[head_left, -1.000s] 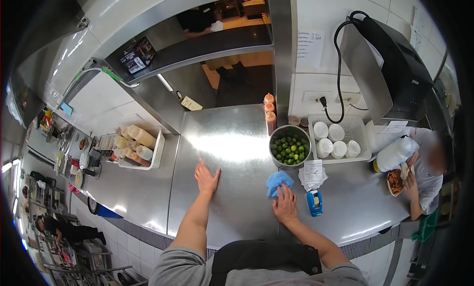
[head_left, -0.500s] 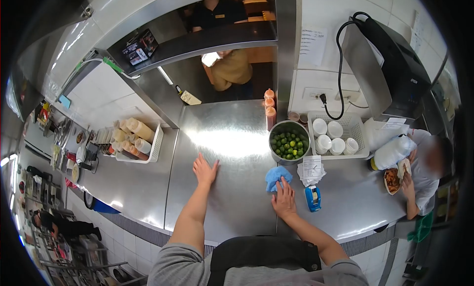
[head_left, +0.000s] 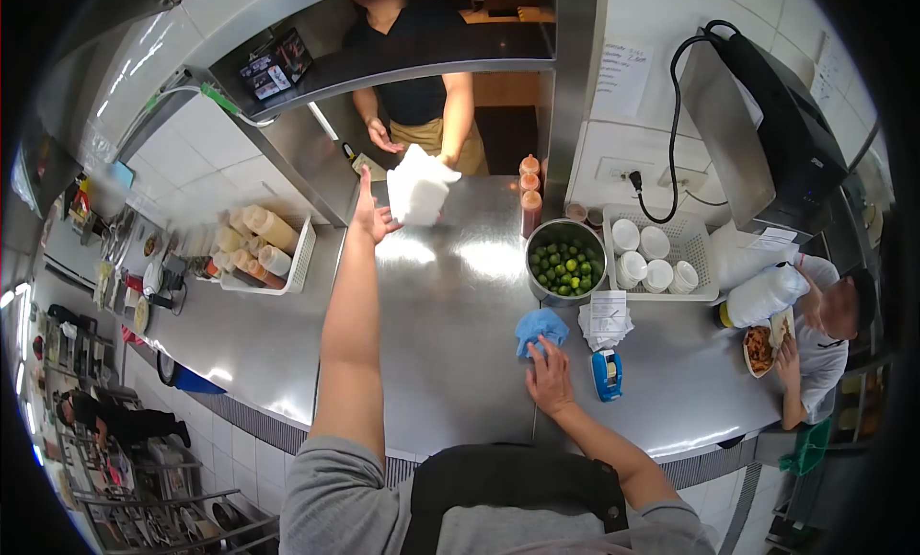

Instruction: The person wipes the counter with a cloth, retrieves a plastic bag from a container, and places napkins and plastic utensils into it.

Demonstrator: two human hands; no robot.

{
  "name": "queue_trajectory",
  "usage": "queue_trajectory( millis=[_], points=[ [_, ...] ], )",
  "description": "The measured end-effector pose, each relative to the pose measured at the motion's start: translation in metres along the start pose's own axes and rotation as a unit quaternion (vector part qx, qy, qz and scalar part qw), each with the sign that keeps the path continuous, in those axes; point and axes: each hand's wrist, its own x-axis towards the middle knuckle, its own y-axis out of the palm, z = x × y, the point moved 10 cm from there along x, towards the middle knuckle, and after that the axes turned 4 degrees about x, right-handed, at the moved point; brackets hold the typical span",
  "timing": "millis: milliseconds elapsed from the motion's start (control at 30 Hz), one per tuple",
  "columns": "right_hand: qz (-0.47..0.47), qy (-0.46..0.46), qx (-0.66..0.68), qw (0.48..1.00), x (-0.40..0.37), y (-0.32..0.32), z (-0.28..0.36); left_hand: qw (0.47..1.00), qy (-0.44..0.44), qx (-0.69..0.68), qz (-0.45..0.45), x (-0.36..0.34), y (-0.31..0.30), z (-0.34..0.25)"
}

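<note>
My left hand [head_left: 372,213] reaches far over the steel counter to the serving window, open with the fingers spread. Just beside it is a bright white sheaf of paper or napkins [head_left: 419,186], held out through the window by a person in a dark shirt. The glare on it hides any print. Near the middle of the counter, my right hand [head_left: 550,378] lies with its fingers stretched forward. Its fingertips touch the near edge of a crumpled blue cloth [head_left: 540,331].
Right of the cloth are a metal pot of green limes [head_left: 565,260], paper slips [head_left: 606,317], a blue tape dispenser [head_left: 607,375] and a basket of white cups [head_left: 661,253]. Sauce bottles [head_left: 531,196] line the window post. At left is a bottle crate [head_left: 273,258]. A co-worker [head_left: 819,335] handles food at right.
My left hand has moved forward from the counter to the window. The person there has come close and extends the white sheaf. My right hand stays by the cloth.
</note>
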Motion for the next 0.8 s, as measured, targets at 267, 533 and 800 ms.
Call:
queue_trajectory(
  millis=[267, 533, 800],
  points=[
    [0.103, 0.01, -0.013, 0.995, 0.008, 0.023, 0.018, 0.915, -0.151, 0.272, 0.257, -0.011, 0.041, 0.054],
    [0.083, 0.015, 0.003, 0.996, 0.006, 0.023, 0.011, 0.97, -0.039, 0.071, 0.231, -0.057, 0.008, 0.098],
    [0.009, -0.06, 0.068, 0.996, 0.001, -0.01, 0.03, 0.969, -0.134, 0.029, 0.207, -0.156, -0.022, 0.218]
  ],
)
